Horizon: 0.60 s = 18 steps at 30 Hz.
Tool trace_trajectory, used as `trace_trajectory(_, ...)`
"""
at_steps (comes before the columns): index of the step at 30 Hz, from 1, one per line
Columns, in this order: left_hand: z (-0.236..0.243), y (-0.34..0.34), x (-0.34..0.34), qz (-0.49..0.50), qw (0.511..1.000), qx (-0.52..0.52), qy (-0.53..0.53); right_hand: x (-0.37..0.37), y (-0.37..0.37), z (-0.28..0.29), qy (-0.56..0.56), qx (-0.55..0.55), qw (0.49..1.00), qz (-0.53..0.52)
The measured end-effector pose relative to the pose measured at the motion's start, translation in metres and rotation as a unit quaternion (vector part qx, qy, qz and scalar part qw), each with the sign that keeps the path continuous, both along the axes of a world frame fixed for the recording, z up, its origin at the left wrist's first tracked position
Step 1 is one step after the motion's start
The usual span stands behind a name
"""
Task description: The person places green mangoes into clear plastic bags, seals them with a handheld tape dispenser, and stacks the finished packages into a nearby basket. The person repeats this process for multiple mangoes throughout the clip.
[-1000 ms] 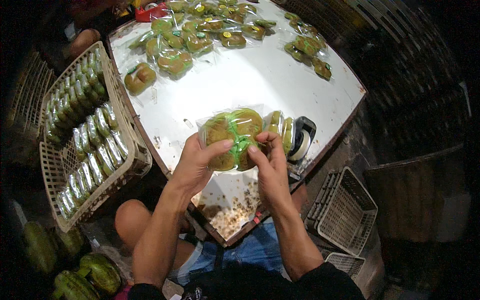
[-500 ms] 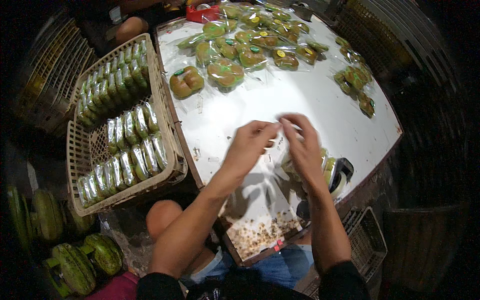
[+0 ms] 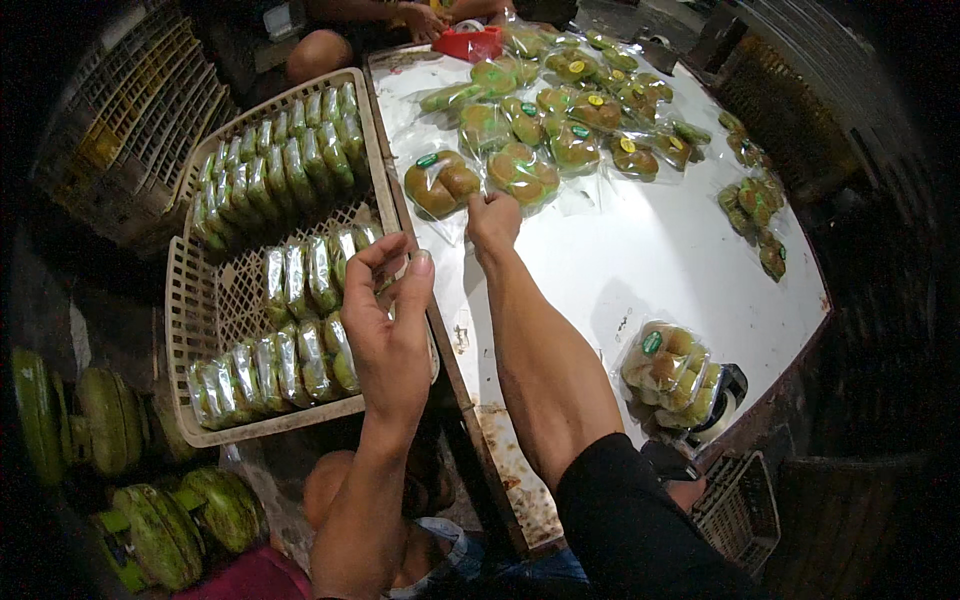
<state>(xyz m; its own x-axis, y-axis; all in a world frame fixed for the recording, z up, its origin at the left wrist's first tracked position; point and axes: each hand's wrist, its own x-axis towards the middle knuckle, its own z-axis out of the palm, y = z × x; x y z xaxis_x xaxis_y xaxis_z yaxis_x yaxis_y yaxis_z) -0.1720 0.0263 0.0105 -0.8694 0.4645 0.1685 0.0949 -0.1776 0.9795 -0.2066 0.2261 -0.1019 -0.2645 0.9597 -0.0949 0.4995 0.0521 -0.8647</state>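
Observation:
At the far left of the white table lies a bag of round brownish-green fruit (image 3: 440, 188), wrapped in clear plastic with a green label. My right hand (image 3: 494, 222) reaches across to its near right side, fingers closed, seemingly pinching the plastic; the fingertips are partly hidden. Over the right rim of the beige crate (image 3: 205, 438) I hold my left hand (image 3: 385, 325) raised, fingers bent and apart from the thumb, nothing in it. Several narrow wrapped green packs (image 3: 270, 375) stand in rows inside the crate, some hidden behind this hand.
More bagged fruit (image 3: 595, 105) crowds the table's far side. Wrapped fruit packs (image 3: 672, 365) sit at the near right beside a black tape dispenser (image 3: 728, 400). Another person's hand (image 3: 425, 22) is by a red tape dispenser (image 3: 468, 42). Large green fruits (image 3: 150, 535) lie at lower left.
My hands have come apart from the table's middle. The right has gone forward and left to the bag of fruit; the left has moved toward the crate. My view has shifted too.

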Motion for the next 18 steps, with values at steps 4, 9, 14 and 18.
trace_trajectory(4,-0.006,-0.005,-0.005,0.017,0.982,-0.105,0.154,0.064,-0.018,0.058,0.084,0.268,0.945,0.167)
trace_trajectory(9,-0.010,0.000,0.018,-0.174,0.917,-0.288,0.214,0.208,-0.075,0.120,0.024,0.426,0.824,0.372)
trace_trajectory(14,-0.014,-0.002,0.075,-0.397,0.916,-0.060,-0.024,0.269,-0.144,0.124,0.185,0.143,0.971,0.055)
trace_trajectory(18,-0.022,-0.008,0.114,-0.201,0.979,-0.013,-0.016,0.295,-0.176,0.112,0.260,0.016,0.963,0.066)
